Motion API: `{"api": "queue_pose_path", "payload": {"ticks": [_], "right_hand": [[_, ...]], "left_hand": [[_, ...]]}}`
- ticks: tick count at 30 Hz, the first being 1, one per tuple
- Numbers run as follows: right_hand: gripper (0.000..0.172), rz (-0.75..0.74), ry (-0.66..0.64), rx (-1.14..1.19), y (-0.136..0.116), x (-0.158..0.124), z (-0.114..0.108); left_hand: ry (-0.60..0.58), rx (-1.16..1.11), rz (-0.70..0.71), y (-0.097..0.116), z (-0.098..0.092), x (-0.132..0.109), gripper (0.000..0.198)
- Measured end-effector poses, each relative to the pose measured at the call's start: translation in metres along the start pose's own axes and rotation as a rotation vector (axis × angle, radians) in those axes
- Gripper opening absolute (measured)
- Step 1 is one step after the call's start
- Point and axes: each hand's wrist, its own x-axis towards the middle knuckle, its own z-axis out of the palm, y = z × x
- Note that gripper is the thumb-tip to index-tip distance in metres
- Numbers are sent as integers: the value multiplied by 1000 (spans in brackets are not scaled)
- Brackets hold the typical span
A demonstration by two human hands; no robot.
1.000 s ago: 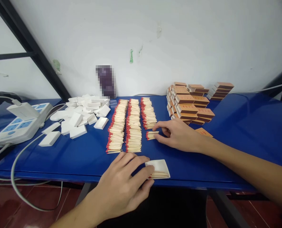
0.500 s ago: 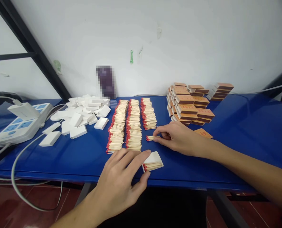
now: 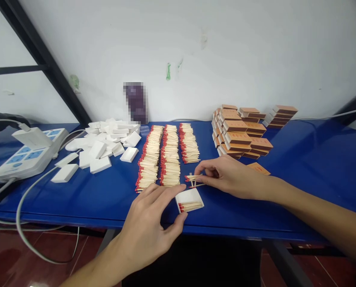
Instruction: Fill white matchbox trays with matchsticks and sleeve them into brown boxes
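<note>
On my feed the pale wall (image 3: 240, 48) fills the upper frame, and the blue desk (image 3: 303, 167) spans the middle. Next is the left hand (image 3: 152, 219), lower centre, thumb and index finger parted; the right hand (image 3: 228, 175), right of centre, has them pinched nearly together. By the wall, right of centre, I see the stacked orange matchboxes (image 3: 237, 137); left of centre lies the heap of white boxes (image 3: 97, 150). The power strip (image 3: 4, 169) sits at the far left. Three rows of red-tipped matches (image 3: 169, 155) run side by side at centre. A dark rectangular item (image 3: 136, 103), too pixelated for me to identify, stands against the wall. The open white tray (image 3: 188, 195) is below centre, its left end held between the left thumb and index finger, some matches (image 3: 190, 207) along its near side. Smallest is the bunch of matches (image 3: 192, 178) gripped in the right hand's pinch, a few loose matches (image 3: 199, 185) askew next to it, just beyond the tray.
</note>
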Motion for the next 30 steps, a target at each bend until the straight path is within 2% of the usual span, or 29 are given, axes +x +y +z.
{"api": "queue_pose_path", "payload": {"ticks": [4,9,15,17,19,21,23,26,30], "right_hand": [[28,-46,23,49,-5,-5,-2],[24,-122,-70,117,-17,-11,3],[16,-141,-170,122,-27,-12,12],[19,-143,-118,132,-26,-12,10],[22,-140,5,98,-21,-12,6],[22,-145,131,-16,-12,-12,1],[21,-166,189,-169,-3,-11,-2],[24,-208,127,-276,6,-8,-1],[34,-290,-4,-247,6,-6,3]], "left_hand": [[5,-2,-33,0,1,0,45],[-21,-16,-32,1,0,0,50],[-35,-56,33,1,-2,1,32],[-23,-58,50,0,-1,1,28],[-11,-57,65,0,0,1,26],[-21,-62,75,0,0,1,25],[-51,-74,88,0,-1,0,26],[-99,-82,105,1,-3,0,27],[-110,-90,122,2,-4,0,23]]}}
